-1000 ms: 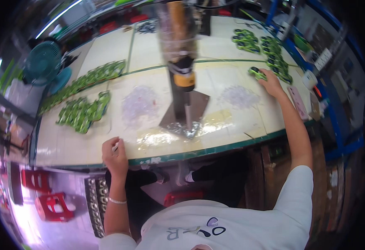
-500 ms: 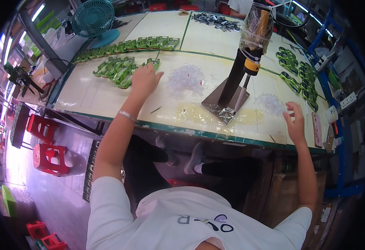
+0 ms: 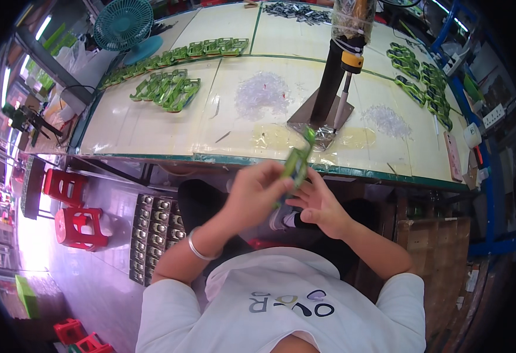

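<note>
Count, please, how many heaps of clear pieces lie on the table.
2. The larger heap lies left of the black post; the smaller heap lies right of it, both on the table. Another might be hidden behind the post.

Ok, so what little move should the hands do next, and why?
Perhaps gently close the right hand on the green piece: the left hand seems to grip it, while the right hand is open close by, in easy reach to help steady it.

Person wearing a white short-sleeved T-shirt [image 3: 228,294] with multicoloured lettering [image 3: 292,304], dark trousers [image 3: 201,203] and a slim, pale left-wrist bracelet [image 3: 194,246].
</note>
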### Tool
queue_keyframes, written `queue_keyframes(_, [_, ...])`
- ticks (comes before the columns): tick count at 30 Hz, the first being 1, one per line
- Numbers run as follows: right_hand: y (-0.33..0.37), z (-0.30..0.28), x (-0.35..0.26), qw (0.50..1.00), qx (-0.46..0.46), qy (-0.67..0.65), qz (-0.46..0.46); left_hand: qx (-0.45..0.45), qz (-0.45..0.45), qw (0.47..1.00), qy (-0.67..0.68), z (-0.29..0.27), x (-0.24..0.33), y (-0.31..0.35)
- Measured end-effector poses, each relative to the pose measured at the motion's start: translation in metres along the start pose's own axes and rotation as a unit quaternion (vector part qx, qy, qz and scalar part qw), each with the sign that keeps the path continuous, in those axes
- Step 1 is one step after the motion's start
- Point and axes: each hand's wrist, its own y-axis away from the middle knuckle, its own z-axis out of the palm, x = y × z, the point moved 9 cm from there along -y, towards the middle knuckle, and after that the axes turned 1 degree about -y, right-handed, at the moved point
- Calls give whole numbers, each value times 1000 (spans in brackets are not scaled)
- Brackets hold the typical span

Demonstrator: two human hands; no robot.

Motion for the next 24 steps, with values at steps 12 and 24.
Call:
queue_keyframes(12, [52, -47, 10, 986, 86, -26, 141, 25, 133, 876, -463, -40, -16, -132])
queue_keyframes(24, [72, -84, 3, 987, 53, 54, 140, -103, 11, 785, -611, -33, -38, -161])
